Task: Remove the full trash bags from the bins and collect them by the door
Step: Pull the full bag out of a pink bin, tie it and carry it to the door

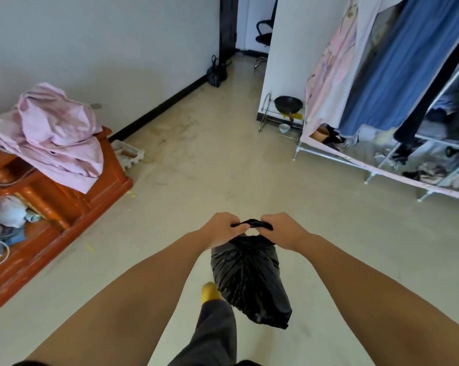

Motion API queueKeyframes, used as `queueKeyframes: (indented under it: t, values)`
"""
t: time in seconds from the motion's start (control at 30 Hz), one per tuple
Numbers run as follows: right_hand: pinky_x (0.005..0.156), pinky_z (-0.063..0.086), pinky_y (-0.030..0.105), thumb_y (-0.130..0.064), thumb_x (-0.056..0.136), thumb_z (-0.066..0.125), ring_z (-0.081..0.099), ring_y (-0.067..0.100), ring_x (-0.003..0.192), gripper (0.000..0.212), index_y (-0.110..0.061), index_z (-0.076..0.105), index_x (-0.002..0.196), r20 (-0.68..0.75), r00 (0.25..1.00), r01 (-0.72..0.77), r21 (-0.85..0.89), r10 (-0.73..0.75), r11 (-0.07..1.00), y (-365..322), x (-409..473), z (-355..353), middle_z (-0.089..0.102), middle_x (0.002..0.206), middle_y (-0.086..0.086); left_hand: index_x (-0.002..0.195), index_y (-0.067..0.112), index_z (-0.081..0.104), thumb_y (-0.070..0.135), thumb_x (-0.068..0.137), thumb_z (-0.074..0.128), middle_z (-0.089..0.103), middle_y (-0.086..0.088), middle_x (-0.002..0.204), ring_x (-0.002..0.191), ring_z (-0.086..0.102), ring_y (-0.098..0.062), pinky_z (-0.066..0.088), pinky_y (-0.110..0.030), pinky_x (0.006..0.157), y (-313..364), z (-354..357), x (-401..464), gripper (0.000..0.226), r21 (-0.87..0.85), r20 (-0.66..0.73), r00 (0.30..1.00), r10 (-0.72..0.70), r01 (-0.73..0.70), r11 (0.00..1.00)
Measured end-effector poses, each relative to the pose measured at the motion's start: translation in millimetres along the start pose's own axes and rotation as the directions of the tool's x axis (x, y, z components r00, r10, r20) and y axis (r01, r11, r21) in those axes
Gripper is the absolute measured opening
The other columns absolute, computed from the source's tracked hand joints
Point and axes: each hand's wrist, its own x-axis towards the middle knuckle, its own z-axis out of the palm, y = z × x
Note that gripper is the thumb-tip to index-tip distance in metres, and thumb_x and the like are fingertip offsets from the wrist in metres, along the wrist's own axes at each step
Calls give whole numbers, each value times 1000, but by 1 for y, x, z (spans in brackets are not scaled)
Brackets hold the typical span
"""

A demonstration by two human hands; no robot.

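Carrying step. The left hand (pixel 220 228) and right hand (pixel 281 229) each grip the twisted neck of a full black trash bag (pixel 249 278), hanging above the floor (pixel 196 167). Next: walk to the far doorway (pixel 228 27), beside another bag (pixel 216 72).

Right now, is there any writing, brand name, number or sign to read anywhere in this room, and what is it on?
None: no text can be read in this view.
The black trash bag held by the left hand and right hand is plain, with no print showing.
The pink floral wardrobe cover bears a pattern only, no letters.
The white tray on the floor is too blurred to tell.
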Motion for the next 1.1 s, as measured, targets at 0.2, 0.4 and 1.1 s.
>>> queueKeyframes:
  t: [0.2, 0.4, 1.1]
  values:
    - [57, 35, 32, -28, 92, 51, 50, 22, 62, 24, -11, 54, 75, -32, 999, -44, 27, 45, 999, 25, 148, -56, 54, 67, 2, 53, 20, 33, 40, 95, 47, 31, 3, 51, 48, 29, -11, 18, -26, 48, -40, -86, 143, 48, 40, 13, 999, 42, -42, 998]
    - [60, 38, 33, -27, 92, 51, 53, 23, 67, 22, -9, 59, 81, -64, 997, -51, 34, 53, 998, 44, 274, -111, 60, 73, 8, 55, 20, 37, 41, 95, 46, 35, 1, 53, 52, 34, -16, 21, -29, 51, -71, -160, 266, 46, 75, 33, 997, 77, -79, 994]
    - [51, 29, 25, -30, 94, 47, 47, 19, 63, 25, -12, 54, 76, 85, 985, 152, -58, -147, 987, 128, 798, -304, 50, 65, -1, 55, 20, 37, 43, 94, 46, 36, 2, 53, 49, 33, -13, 22, -27, 49, -219, -401, 704, 46, -13, -110, 989, -100, 100, 995]
